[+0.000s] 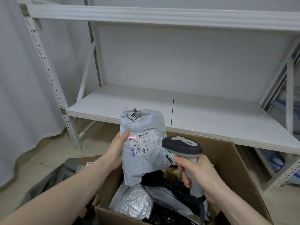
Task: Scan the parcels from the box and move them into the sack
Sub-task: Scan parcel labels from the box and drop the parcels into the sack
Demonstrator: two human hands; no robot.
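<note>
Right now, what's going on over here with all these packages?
A person is scanning parcels. The left hand holds a grey parcel upright above an open cardboard box full of more packages. The right hand aims a scanner at its label, where a red line shows. A dark sack lies to the left.

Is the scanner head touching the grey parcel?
Apart. The head view shows box cardboard between the scanner head and the grey parcel, held in the left hand.

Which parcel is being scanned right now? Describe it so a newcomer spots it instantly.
Above the open cardboard box, the left hand holds a grey poly mailer upright. Unlike the parcels in the box, it shows a white label crossed by the scanner's red line.
</note>
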